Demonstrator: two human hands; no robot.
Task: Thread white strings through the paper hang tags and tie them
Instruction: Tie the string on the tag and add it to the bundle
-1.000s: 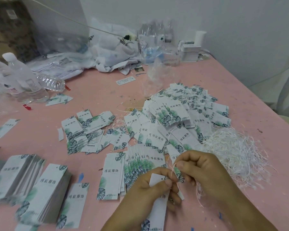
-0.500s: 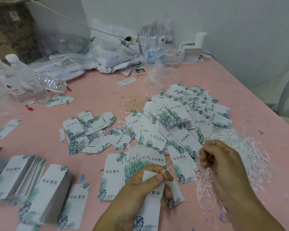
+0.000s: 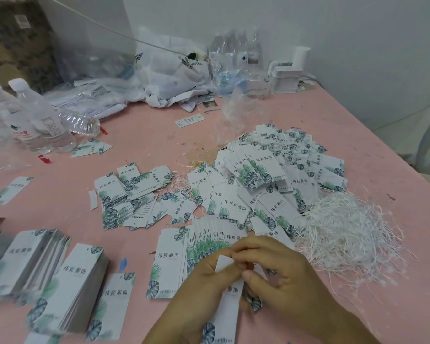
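My left hand (image 3: 204, 281) grips a white paper hang tag (image 3: 230, 299) with leaf print, held upright near the front edge of the pink table (image 3: 144, 135). My right hand (image 3: 281, 274) meets it at the tag's top end, fingers curled and pinching there; the string itself is hidden between the fingers. A loose heap of white strings (image 3: 345, 229) lies just right of my hands. A big pile of tags with strings (image 3: 271, 175) spreads beyond them.
Neat stacks of tags (image 3: 67, 281) stand at the front left, a fanned row (image 3: 209, 239) just ahead of my hands. Water bottles (image 3: 35, 117) sit at the far left, plastic bags (image 3: 169, 75) and small boxes (image 3: 286, 78) along the wall.
My right hand has come back from the string heap on the right to the top of the tag. My left hand kept hold of the tag.
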